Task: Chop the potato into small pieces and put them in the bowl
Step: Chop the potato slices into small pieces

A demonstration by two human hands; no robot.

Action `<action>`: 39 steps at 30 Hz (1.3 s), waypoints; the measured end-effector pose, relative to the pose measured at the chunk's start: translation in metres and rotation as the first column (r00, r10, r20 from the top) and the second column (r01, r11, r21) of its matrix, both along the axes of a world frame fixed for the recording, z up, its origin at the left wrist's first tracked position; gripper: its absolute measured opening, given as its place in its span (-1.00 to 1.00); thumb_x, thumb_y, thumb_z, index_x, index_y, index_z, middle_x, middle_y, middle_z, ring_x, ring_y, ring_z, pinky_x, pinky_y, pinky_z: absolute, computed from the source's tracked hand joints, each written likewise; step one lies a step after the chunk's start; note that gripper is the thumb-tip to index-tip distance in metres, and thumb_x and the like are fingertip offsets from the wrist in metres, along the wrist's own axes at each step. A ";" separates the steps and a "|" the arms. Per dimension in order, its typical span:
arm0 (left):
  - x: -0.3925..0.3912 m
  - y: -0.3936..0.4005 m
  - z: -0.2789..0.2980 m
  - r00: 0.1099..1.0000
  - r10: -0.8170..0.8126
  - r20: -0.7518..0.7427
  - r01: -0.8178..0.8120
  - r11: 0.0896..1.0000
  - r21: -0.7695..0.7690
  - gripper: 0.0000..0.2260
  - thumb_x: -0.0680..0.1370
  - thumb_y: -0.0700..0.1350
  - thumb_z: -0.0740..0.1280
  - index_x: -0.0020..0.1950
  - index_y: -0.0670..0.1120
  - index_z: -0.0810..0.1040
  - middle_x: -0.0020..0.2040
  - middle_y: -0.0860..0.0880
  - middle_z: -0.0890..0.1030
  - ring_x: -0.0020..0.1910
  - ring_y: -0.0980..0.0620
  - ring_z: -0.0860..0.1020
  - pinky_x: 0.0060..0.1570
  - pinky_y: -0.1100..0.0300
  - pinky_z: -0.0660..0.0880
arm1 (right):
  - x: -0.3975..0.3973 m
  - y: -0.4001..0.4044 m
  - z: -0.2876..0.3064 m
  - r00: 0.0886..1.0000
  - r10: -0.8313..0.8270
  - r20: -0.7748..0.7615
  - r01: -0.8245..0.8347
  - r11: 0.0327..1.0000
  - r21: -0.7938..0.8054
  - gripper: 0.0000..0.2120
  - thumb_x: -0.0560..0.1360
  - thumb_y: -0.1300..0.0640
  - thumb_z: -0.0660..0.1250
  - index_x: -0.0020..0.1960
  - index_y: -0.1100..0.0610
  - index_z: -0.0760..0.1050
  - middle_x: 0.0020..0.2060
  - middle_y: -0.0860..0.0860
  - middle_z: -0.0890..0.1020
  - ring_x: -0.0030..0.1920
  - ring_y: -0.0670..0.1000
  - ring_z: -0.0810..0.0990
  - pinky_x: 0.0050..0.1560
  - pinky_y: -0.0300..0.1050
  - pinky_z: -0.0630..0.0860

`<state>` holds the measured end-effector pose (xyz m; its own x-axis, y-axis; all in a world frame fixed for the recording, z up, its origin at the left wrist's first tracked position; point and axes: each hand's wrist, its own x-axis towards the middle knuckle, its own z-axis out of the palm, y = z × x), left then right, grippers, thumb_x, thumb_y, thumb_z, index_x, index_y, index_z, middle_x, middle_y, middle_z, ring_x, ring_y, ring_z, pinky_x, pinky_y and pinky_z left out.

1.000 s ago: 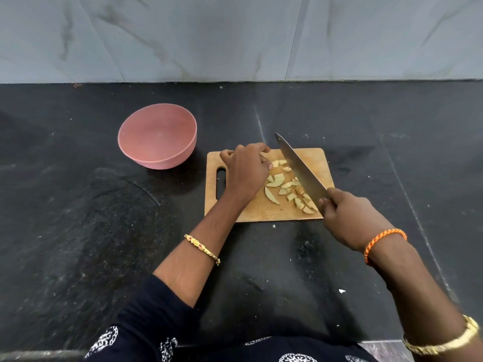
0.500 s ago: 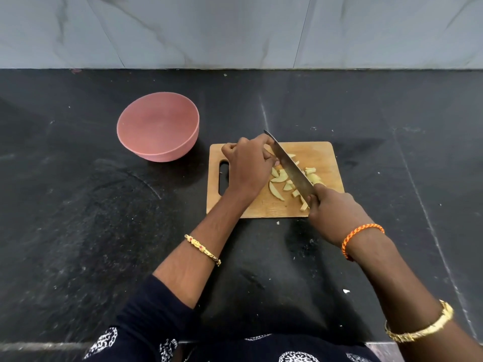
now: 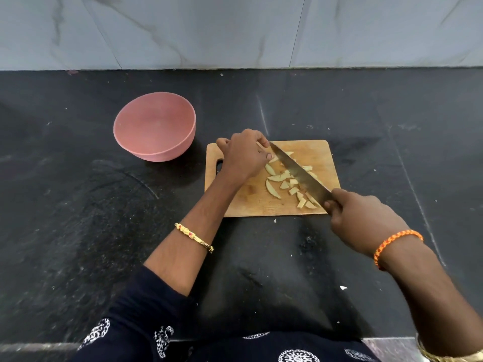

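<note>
A wooden cutting board [image 3: 316, 150] lies on the black counter with several pale potato pieces [image 3: 273, 188] scattered over its middle. My left hand [image 3: 244, 155] rests curled on the board's left part, fingertips at the knife's tip; what it holds under the fingers is hidden. My right hand [image 3: 363, 220] grips the handle of a large knife [image 3: 300, 175], whose blade slants across the potato pieces. An empty pink bowl [image 3: 154, 126] stands to the left of the board.
The black stone counter [image 3: 78, 205] stretches wide on both sides. A grey marbled wall [image 3: 235, 30] closes the back. A small white scrap [image 3: 343, 287] lies on the counter near the front, and a tiny potato bit [image 3: 274, 220] sits just below the board.
The knife came down from a raised slant onto the potato pieces and has slid a little to the right. My left hand stays at the board's left.
</note>
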<state>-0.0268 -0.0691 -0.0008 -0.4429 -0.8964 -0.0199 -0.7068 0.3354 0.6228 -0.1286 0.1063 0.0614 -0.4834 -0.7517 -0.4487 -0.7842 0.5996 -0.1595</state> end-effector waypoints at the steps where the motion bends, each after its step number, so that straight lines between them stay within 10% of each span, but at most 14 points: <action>1: 0.001 -0.001 0.001 0.999 -0.023 0.026 0.023 1.000 0.012 -0.85 0.46 -0.05 0.42 0.02 0.05 0.60 -0.06 0.08 0.65 0.11 0.06 0.48 -0.02 0.08 0.12 | -0.001 0.003 0.001 1.000 -0.020 0.023 0.021 0.998 -0.055 -0.83 0.61 0.03 0.05 0.02 0.05 0.39 -0.27 0.09 0.50 -0.23 0.15 0.53 -0.21 -0.05 0.49; 14: 0.022 0.011 0.006 0.877 -0.340 0.340 0.404 0.904 -0.138 -0.77 0.51 -0.08 0.37 0.15 0.08 0.57 0.20 0.13 0.55 0.28 0.05 0.25 0.21 0.02 0.03 | -0.006 0.012 -0.018 0.932 -0.160 0.325 0.254 0.928 -0.272 -0.77 0.62 0.05 0.09 -0.06 0.14 0.43 -0.30 0.08 0.50 -0.32 0.08 0.48 -0.26 -0.03 0.47; 28: 0.013 0.007 0.008 0.693 -0.420 0.587 0.624 0.756 -0.196 -0.83 0.59 -0.03 0.22 0.07 -0.04 0.56 0.07 0.01 0.58 0.17 0.00 0.33 0.16 -0.01 0.14 | -0.008 -0.001 -0.021 0.959 -0.090 0.267 0.138 0.976 -0.167 -0.81 0.62 0.03 0.08 -0.04 0.07 0.41 -0.20 0.10 0.54 -0.22 0.08 0.53 -0.18 -0.08 0.48; 39: 0.007 0.017 -0.008 0.943 -0.121 0.311 0.235 0.902 -0.362 -0.73 0.59 0.02 0.14 0.05 -0.04 0.60 -0.03 0.02 0.59 0.07 0.01 0.41 -0.01 0.09 0.09 | -0.017 -0.020 -0.002 0.995 -0.002 0.104 0.004 1.000 -0.016 -0.85 0.59 0.08 0.08 0.02 0.04 0.43 -0.17 0.09 0.53 -0.12 0.12 0.55 -0.02 -0.01 0.55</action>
<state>-0.0198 -0.0518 -0.0088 -0.6238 -0.7631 0.1693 -0.7348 0.6463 0.2060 -0.1460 0.0860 0.0594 -0.4367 -0.7581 -0.4843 -0.7611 0.5984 -0.2504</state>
